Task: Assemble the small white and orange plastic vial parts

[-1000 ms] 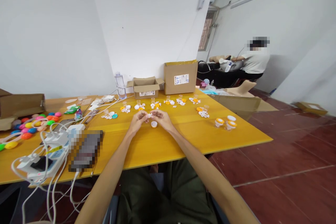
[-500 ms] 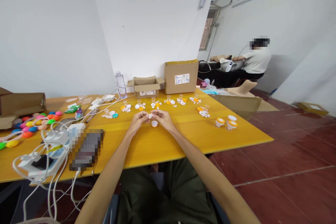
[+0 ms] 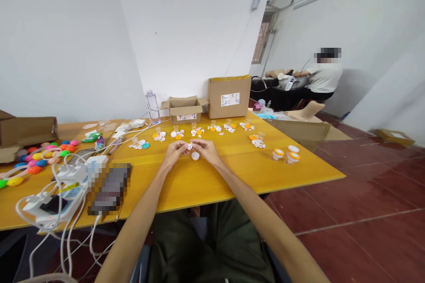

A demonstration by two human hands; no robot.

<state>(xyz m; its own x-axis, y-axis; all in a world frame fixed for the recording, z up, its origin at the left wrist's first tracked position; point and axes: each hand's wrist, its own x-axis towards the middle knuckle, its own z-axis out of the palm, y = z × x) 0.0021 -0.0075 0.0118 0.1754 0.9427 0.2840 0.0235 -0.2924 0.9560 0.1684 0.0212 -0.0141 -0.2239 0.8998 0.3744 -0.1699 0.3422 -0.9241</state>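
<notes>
Between the fingertips of my left hand [image 3: 174,152] and my right hand [image 3: 206,150] is a small white disc with holes [image 3: 189,146]. Both hands pinch it from either side, above the table. Just below it, a small round white cup [image 3: 195,156] stands on the wood, close to my right hand's fingers. Beyond my hands runs a row of small piles of white and orange plastic parts [image 3: 198,132], each by a clear cup. One pile at the left has a teal ring [image 3: 145,145].
White-and-orange capped cups [image 3: 292,156] stand at the right of the yellow table [image 3: 252,181]. An open carton [image 3: 186,110], a taller box [image 3: 229,98] and a bottle [image 3: 152,107] line the back. Power strips [image 3: 63,194], cables and a phone [image 3: 111,188] lie left. A person [image 3: 323,78] sits far right.
The white disc between my fingertips has turned slightly, showing more of its holed face. My hands have hardly moved, and the things on the table lie as before.
</notes>
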